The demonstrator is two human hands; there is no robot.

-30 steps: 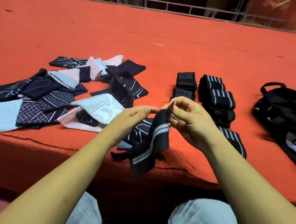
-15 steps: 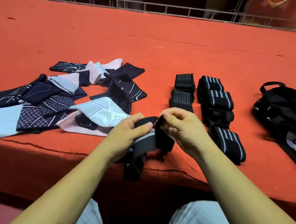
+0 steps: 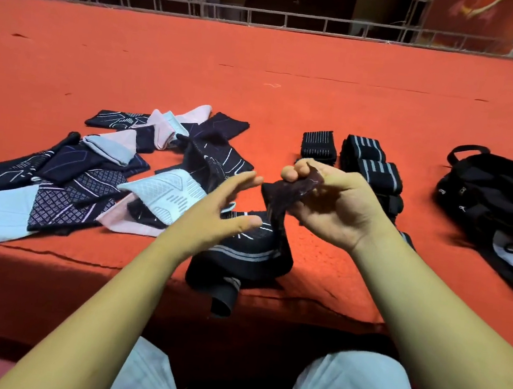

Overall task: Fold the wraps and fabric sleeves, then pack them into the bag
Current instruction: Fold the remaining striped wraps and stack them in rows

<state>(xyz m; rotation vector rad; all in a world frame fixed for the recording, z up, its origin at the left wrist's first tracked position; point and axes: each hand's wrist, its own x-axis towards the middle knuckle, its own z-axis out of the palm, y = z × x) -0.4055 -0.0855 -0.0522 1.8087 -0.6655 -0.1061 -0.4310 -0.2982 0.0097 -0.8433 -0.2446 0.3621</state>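
Note:
My right hand [image 3: 335,204] pinches the upper end of a black wrap with grey stripes [image 3: 240,257]. The wrap hangs down from it and its loose length lies bunched at the platform's front edge, one end drooping over. My left hand [image 3: 220,209] hovers just left of the wrap with fingers spread, holding nothing. A heap of dark and pale fabric sleeves [image 3: 95,173] lies to the left. Several rolled striped wraps [image 3: 369,166] sit behind my right hand. A black bag [image 3: 501,207] lies at the right.
Everything rests on a red carpeted platform [image 3: 263,81] whose front edge runs just before my knees. A metal truss rail [image 3: 272,17] borders the far side. Bare carpet stretches behind the sleeves and wraps.
My left hand has let go of the wrap and opened. The wrap has unrolled and dropped onto the platform edge, with my right hand lifting its top end.

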